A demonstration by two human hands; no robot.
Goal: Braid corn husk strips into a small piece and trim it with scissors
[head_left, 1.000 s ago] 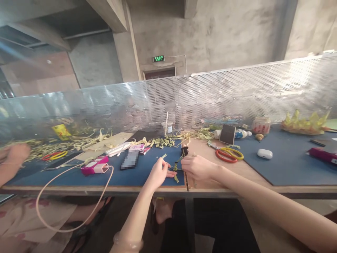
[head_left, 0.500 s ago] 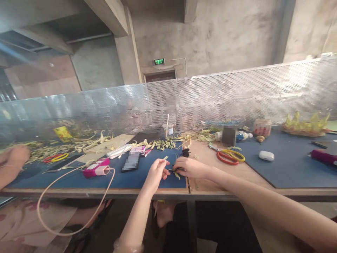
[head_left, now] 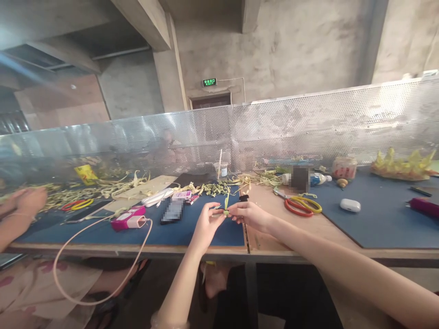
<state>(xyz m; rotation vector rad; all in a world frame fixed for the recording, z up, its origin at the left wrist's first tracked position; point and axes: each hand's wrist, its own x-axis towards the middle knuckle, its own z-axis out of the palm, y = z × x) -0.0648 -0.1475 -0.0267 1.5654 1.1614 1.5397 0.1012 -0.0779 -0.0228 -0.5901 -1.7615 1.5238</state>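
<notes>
My left hand (head_left: 209, 220) and my right hand (head_left: 249, 214) meet above the blue mat's front part. Between their pinched fingertips is a small green leaf strip (head_left: 226, 213), looking folded or knotted, one end pointing up. Just behind my right hand lies a small black object (head_left: 243, 198) whose kind I cannot make out. Farther back sits a heap of small folded green pieces (head_left: 214, 188), close to a clear cup (head_left: 222, 169) with a straw.
Red- and yellow-handled scissors (head_left: 299, 206) and a white earbud case (head_left: 350, 205) lie to the right. Leftward are a phone (head_left: 172, 211), a pink box (head_left: 129, 218) with a looping cable, and a co-worker's hands (head_left: 29, 203). A perforated metal screen (head_left: 206, 123) stands behind.
My hands have come together on the green strip, which is raised off the mat with one end upright. Before, they were slightly apart, with the right one lower over the strips.
</notes>
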